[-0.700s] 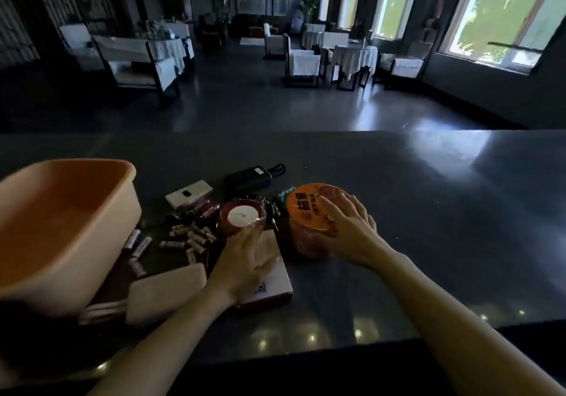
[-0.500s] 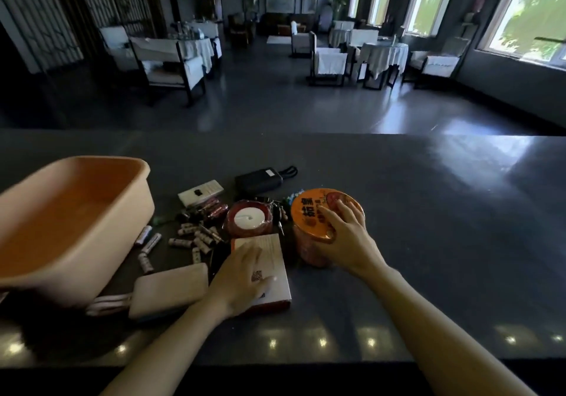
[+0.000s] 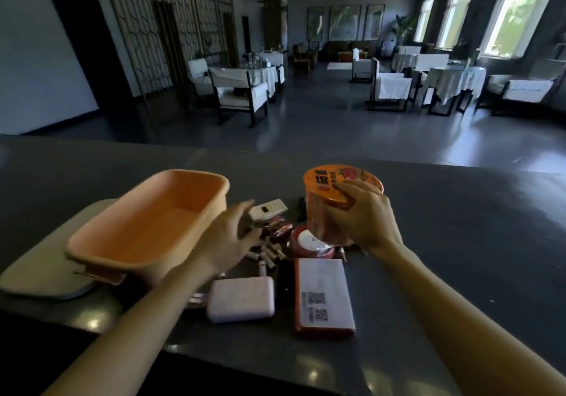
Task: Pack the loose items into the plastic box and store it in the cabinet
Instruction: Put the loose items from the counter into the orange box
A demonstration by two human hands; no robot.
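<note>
An empty orange plastic box (image 3: 153, 224) stands on the dark counter at the left, resting on a pale lid (image 3: 39, 273). My right hand (image 3: 364, 218) grips an orange instant-noodle cup (image 3: 330, 199), lifted off the counter above a red tape roll (image 3: 309, 244). My left hand (image 3: 226, 236) hovers with fingers apart beside the box's right wall, over several small batteries (image 3: 269, 254). Loose on the counter lie a pale pink power bank (image 3: 242, 299), a white-and-red flat box (image 3: 323, 296), a small white card-like pack (image 3: 269, 208) and red packets (image 3: 280, 228).
The counter (image 3: 459, 242) stretches wide to the right, its near edge just below my forearms. Beyond it is a dim room with white-covered chairs and tables (image 3: 395, 86), windows at the right.
My right hand has raised the noodle cup off the counter. My left hand left the flat white-and-red box and moved up and left toward the orange box. The camera tilted up.
</note>
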